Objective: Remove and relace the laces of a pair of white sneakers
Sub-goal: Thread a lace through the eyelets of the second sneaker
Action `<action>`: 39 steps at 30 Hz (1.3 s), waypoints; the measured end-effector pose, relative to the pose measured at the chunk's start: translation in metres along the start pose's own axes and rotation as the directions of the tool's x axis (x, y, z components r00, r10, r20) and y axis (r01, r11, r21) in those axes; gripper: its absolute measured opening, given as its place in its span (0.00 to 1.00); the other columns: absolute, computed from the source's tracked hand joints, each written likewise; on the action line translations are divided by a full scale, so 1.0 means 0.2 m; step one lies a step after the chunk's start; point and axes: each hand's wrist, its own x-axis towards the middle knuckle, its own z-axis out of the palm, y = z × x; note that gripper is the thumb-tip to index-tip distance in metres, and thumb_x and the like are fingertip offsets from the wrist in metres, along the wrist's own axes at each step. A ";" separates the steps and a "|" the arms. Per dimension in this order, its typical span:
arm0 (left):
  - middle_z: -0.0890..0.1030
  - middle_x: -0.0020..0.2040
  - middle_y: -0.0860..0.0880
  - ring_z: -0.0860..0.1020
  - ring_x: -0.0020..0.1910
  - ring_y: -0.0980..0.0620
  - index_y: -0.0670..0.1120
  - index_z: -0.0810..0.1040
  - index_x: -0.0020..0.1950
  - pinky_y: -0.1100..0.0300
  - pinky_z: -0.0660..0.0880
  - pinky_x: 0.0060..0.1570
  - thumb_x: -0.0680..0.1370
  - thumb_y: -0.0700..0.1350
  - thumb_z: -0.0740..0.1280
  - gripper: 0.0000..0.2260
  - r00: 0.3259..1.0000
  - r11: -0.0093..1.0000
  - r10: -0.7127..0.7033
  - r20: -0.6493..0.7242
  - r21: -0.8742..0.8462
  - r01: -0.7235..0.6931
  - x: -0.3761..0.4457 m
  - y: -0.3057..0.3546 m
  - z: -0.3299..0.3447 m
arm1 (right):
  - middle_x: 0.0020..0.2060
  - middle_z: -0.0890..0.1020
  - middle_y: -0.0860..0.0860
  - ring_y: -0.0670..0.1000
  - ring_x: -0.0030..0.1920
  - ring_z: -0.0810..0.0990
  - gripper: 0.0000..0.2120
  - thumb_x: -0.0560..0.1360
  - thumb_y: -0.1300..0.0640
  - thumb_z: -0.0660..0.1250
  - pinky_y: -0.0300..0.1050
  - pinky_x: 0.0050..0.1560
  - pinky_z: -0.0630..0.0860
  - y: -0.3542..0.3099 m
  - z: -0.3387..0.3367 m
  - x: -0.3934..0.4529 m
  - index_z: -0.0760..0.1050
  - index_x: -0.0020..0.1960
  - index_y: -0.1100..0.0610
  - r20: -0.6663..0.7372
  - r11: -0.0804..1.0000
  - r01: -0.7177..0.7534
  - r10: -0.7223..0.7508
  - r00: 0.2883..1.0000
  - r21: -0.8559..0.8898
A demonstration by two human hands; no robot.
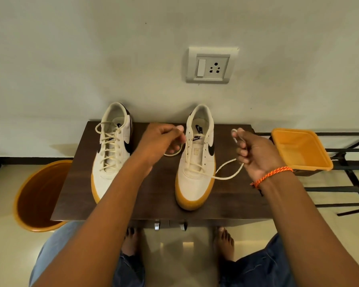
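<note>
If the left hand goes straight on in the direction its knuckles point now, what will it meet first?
Most likely the right sneaker. The left hand, pinching one lace end, points rightward at that shoe's eyelet side, very near it already. Depth is unclear; it may pass just above the tongue.

We see two sneakers side by side on the table (226,201), the laced sneaker (112,154) left of the other sneaker (197,162). A bucket (35,195) sits on the floor left of the table, a tub (301,150) on the rack (344,189) to its right, and a wall socket (211,66) behind.
</note>
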 end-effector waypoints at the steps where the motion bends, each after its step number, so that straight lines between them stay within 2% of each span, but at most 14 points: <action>1: 0.88 0.46 0.47 0.83 0.43 0.47 0.45 0.87 0.48 0.53 0.80 0.49 0.86 0.48 0.65 0.14 0.996 0.998 0.018 0.093 0.053 -0.023 -0.02 0.01 0.03 | 0.30 0.72 0.48 0.45 0.27 0.67 0.08 0.84 0.56 0.65 0.36 0.23 0.62 0.00 0.03 -0.03 0.79 0.49 0.58 0.044 1.000 0.025 -0.024 0.999 -0.017; 5: 0.87 0.49 0.47 0.85 0.49 0.49 0.41 0.84 0.58 0.51 0.82 0.54 0.89 0.50 0.59 0.18 0.961 0.999 0.020 0.277 0.036 -0.031 -0.06 0.02 0.18 | 0.42 0.85 0.59 0.54 0.40 0.85 0.08 0.84 0.59 0.65 0.44 0.42 0.82 -0.02 0.19 -0.15 0.79 0.56 0.63 0.256 0.995 0.093 -0.102 0.961 0.047; 7: 0.83 0.43 0.42 0.83 0.44 0.47 0.36 0.82 0.53 0.46 0.81 0.55 0.89 0.56 0.56 0.26 0.957 0.995 -0.037 0.288 -0.082 0.063 -0.04 0.02 0.19 | 0.45 0.86 0.63 0.58 0.44 0.87 0.09 0.83 0.60 0.66 0.51 0.50 0.84 0.00 0.24 -0.19 0.79 0.56 0.67 0.322 0.983 0.152 -0.111 0.940 -0.106; 10: 0.86 0.52 0.38 0.83 0.49 0.44 0.41 0.85 0.59 0.46 0.80 0.58 0.88 0.59 0.56 0.26 0.957 0.950 -0.119 0.265 -0.250 0.188 -0.02 0.03 0.12 | 0.43 0.87 0.63 0.61 0.45 0.88 0.07 0.81 0.64 0.68 0.54 0.52 0.85 0.05 0.27 -0.20 0.80 0.54 0.69 0.397 0.918 0.215 -0.070 0.915 -0.333; 14: 0.86 0.53 0.35 0.81 0.47 0.45 0.43 0.88 0.56 0.45 0.80 0.63 0.84 0.45 0.69 0.10 0.973 0.974 -0.077 0.217 -0.194 0.120 -0.02 0.02 0.03 | 0.42 0.89 0.49 0.48 0.45 0.87 0.03 0.77 0.61 0.74 0.45 0.53 0.84 0.09 0.25 -0.18 0.88 0.47 0.57 0.542 0.589 0.504 -0.128 0.830 -0.632; 17: 0.84 0.48 0.35 0.79 0.42 0.49 0.42 0.88 0.58 0.54 0.82 0.52 0.82 0.42 0.71 0.09 0.953 0.969 -0.059 0.299 -0.210 0.126 -0.02 0.02 0.01 | 0.40 0.88 0.50 0.50 0.41 0.87 0.05 0.76 0.64 0.74 0.43 0.44 0.83 0.07 0.23 -0.17 0.87 0.47 0.57 0.497 0.630 0.497 -0.197 0.845 -0.596; 19: 0.81 0.43 0.41 0.76 0.35 0.52 0.42 0.86 0.60 0.60 0.78 0.40 0.83 0.41 0.70 0.08 0.953 0.981 -0.032 0.303 -0.172 0.088 -0.03 0.03 0.03 | 0.38 0.86 0.49 0.50 0.37 0.85 0.05 0.76 0.64 0.71 0.43 0.38 0.79 0.05 0.23 -0.16 0.84 0.44 0.56 0.402 0.618 0.546 -0.372 0.837 -0.565; 22: 0.81 0.40 0.44 0.70 0.27 0.58 0.42 0.82 0.62 0.67 0.68 0.30 0.84 0.42 0.69 0.08 0.970 0.995 0.007 0.244 -0.095 0.016 -0.03 0.05 0.06 | 0.46 0.83 0.45 0.49 0.48 0.81 0.09 0.73 0.61 0.70 0.52 0.46 0.80 0.03 0.22 -0.14 0.80 0.51 0.51 0.369 0.572 0.608 -0.487 0.792 -0.551; 24: 0.82 0.42 0.42 0.73 0.26 0.62 0.39 0.81 0.63 0.70 0.69 0.30 0.83 0.41 0.70 0.10 0.978 0.996 0.019 0.210 -0.093 0.000 -0.03 0.07 0.06 | 0.53 0.85 0.45 0.48 0.57 0.83 0.17 0.75 0.62 0.72 0.52 0.56 0.79 0.03 0.22 -0.15 0.78 0.62 0.49 0.468 0.630 0.597 -0.385 0.795 -0.497; 26: 0.84 0.44 0.38 0.78 0.32 0.60 0.40 0.81 0.62 0.69 0.72 0.35 0.83 0.42 0.71 0.09 0.977 0.997 0.020 0.211 -0.081 -0.003 -0.04 0.07 0.04 | 0.47 0.87 0.49 0.48 0.53 0.85 0.17 0.78 0.62 0.73 0.48 0.57 0.79 0.03 0.22 -0.15 0.78 0.64 0.51 0.494 0.662 0.573 -0.335 0.803 -0.484; 28: 0.86 0.46 0.38 0.80 0.40 0.53 0.42 0.83 0.59 0.65 0.74 0.41 0.82 0.44 0.72 0.08 0.977 0.999 0.012 0.214 -0.037 -0.004 -0.03 0.06 0.00 | 0.38 0.86 0.52 0.48 0.42 0.86 0.10 0.79 0.64 0.71 0.42 0.50 0.79 0.01 0.21 -0.14 0.82 0.59 0.55 0.443 0.661 0.564 -0.367 0.818 -0.495; 31: 0.86 0.39 0.48 0.81 0.38 0.59 0.45 0.84 0.55 0.67 0.76 0.45 0.82 0.44 0.72 0.04 0.990 0.986 -0.003 0.144 0.164 -0.021 0.01 -0.01 -0.06 | 0.35 0.85 0.51 0.48 0.33 0.82 0.04 0.80 0.62 0.71 0.41 0.41 0.79 -0.01 0.17 -0.11 0.85 0.50 0.57 0.321 0.669 0.517 -0.406 0.856 -0.534; 35: 0.83 0.35 0.55 0.80 0.35 0.60 0.51 0.84 0.49 0.58 0.73 0.43 0.82 0.47 0.72 0.03 0.999 0.873 -0.022 0.043 0.488 -0.002 0.06 -0.10 -0.12 | 0.31 0.83 0.45 0.44 0.32 0.81 0.03 0.77 0.56 0.75 0.39 0.37 0.78 -0.02 0.08 -0.09 0.86 0.44 0.53 0.141 0.548 0.440 -0.501 0.854 -0.711; 39: 0.84 0.40 0.56 0.81 0.44 0.56 0.55 0.84 0.47 0.55 0.77 0.48 0.78 0.49 0.75 0.02 1.000 0.771 -0.011 0.028 0.637 -0.009 0.05 -0.11 -0.09 | 0.36 0.86 0.51 0.49 0.36 0.85 0.07 0.81 0.62 0.70 0.43 0.42 0.85 -0.01 0.07 -0.08 0.86 0.49 0.57 0.148 0.625 0.389 -0.402 0.904 -0.676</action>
